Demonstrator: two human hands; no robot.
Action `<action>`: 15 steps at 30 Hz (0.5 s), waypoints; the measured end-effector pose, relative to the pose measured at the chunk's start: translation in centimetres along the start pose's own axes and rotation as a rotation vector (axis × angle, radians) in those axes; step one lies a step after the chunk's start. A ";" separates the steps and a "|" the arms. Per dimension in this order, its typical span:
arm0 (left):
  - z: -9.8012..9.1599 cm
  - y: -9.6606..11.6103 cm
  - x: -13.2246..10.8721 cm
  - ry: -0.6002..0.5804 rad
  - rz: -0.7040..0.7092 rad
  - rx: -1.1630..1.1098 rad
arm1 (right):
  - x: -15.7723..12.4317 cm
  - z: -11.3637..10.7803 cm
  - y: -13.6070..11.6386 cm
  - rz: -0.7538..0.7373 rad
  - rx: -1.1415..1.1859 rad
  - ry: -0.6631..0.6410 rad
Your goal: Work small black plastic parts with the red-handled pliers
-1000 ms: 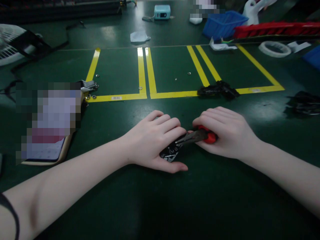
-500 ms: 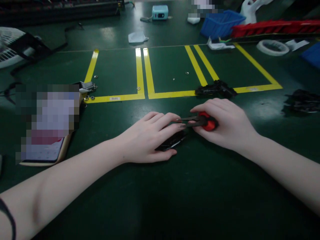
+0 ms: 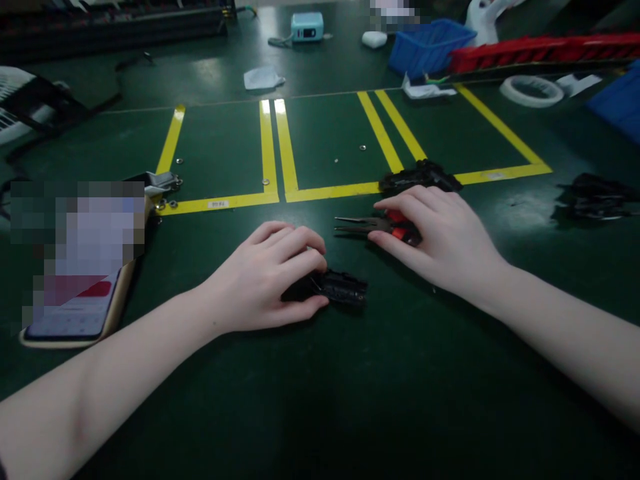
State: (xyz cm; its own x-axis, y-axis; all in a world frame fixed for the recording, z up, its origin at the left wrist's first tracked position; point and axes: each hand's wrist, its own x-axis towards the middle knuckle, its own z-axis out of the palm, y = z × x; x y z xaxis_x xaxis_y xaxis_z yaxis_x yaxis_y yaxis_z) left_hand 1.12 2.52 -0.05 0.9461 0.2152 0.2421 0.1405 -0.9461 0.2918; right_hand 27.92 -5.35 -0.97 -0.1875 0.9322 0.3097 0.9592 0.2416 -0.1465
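Note:
My left hand [image 3: 280,277] curls over a black plastic part [image 3: 344,288] lying on the green table, its fingers and thumb around the near end; the far end sticks out to the right. Closed around red-handled needle-nose pliers [image 3: 360,225] is my right hand [image 3: 440,233]. The pliers' jaws point left, slightly parted, with nothing visible between them, apart from the black part. Just beyond the right hand lies another black part [image 3: 420,176], across the yellow tape line.
A phone [image 3: 85,260] lies at the left, beside several small metal rings [image 3: 173,204]. More black pieces [image 3: 600,197] lie at the right. Farther back are a blue bin [image 3: 430,48], a red strip [image 3: 545,52], a tape roll [image 3: 532,91] and a light-blue device [image 3: 307,28].
The pliers have come away from my left fingers, leaving the jaws in the open. My left hand has shifted left, and more of the black part beneath it now shows.

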 end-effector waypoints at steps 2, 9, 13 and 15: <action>-0.1 -0.2 -0.1 0.016 0.026 0.000 | 0.0 -0.2 0.0 0.006 0.064 0.041; -0.2 -0.9 -0.2 0.022 0.048 -0.028 | -0.1 -1.4 -0.4 -0.017 0.144 0.201; -0.1 -1.0 -0.1 0.045 0.078 -0.020 | -0.3 -1.9 -0.7 -0.106 0.100 0.168; 0.0 -1.1 -0.1 0.050 0.096 -0.007 | -0.3 -1.8 -0.8 -0.164 0.103 0.152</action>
State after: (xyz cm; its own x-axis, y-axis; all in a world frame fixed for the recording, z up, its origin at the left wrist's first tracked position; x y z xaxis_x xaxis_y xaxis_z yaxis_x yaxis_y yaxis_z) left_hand 0.86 3.51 -0.36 0.9392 0.1361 0.3153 0.0480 -0.9611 0.2718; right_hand 27.56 -6.31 0.73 -0.2977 0.8285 0.4743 0.8904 0.4202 -0.1752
